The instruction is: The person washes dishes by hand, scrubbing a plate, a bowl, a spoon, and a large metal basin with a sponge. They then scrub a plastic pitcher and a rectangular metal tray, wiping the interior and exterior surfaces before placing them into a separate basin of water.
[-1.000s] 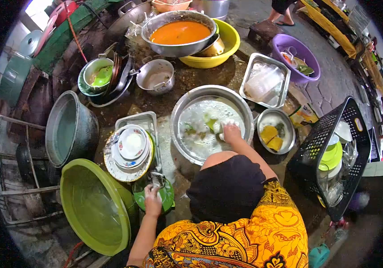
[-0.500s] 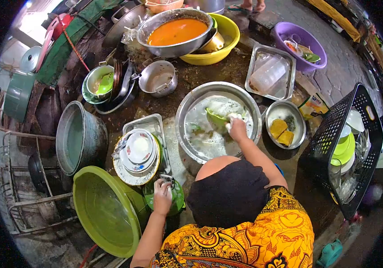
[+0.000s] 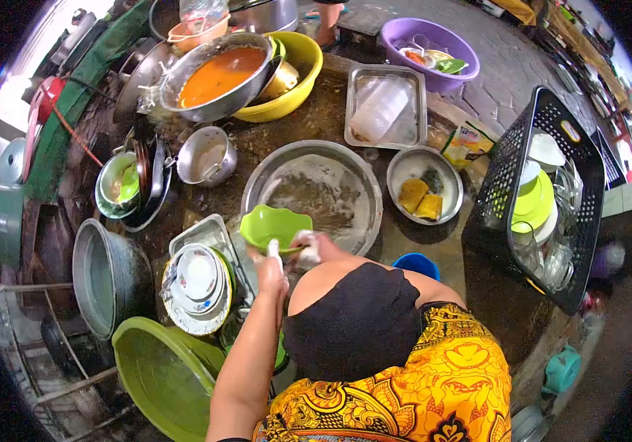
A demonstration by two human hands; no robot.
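Observation:
A light green bowl [image 3: 275, 225] with a wavy rim is tilted above the near left edge of a wide metal basin [image 3: 369, 191]. My left hand [image 3: 272, 271] grips the bowl's near side from below. Against its right rim, my right hand [image 3: 316, 247] is closed, with white suds on the fingers; it is slightly blurred. Inside the basin is cloudy water with foam. To the left of my hands, a stack of patterned plates [image 3: 197, 276] rests on a metal tray [image 3: 209, 228].
To the right are a metal bowl [image 3: 457, 199] with yellow sponges [image 3: 420, 200] and a black crate [image 3: 493, 199] of dishes. At left stand a green tub [image 3: 143, 368] and a grey tub [image 3: 102, 280]. A basin of orange liquid [image 3: 224, 76] sits at the back.
The green bowl has come out of the soapy basin toward me and left. My left hand has moved up from beside the plate stack to the bowl. The view has shifted right.

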